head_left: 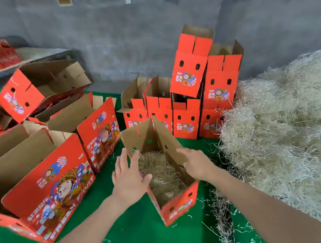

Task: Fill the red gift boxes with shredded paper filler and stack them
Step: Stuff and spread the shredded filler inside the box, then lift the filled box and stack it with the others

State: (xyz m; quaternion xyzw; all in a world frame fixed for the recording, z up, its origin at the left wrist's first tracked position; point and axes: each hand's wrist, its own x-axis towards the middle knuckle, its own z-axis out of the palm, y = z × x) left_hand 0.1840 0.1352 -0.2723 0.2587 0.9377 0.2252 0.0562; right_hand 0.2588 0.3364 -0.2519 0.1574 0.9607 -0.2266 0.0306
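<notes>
head view: upright red gift box (177, 207), long axis receding

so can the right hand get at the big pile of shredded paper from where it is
Probably yes. The right hand is at the right wall of the open box, and the shredded paper pile lies just to its right on the green mat, with nothing standing between them.

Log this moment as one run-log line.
step: filling | small red gift box: open, shredded paper filler inside | left hand: open, against left flap | right hand: at right flap | filler pile: right of box
</notes>
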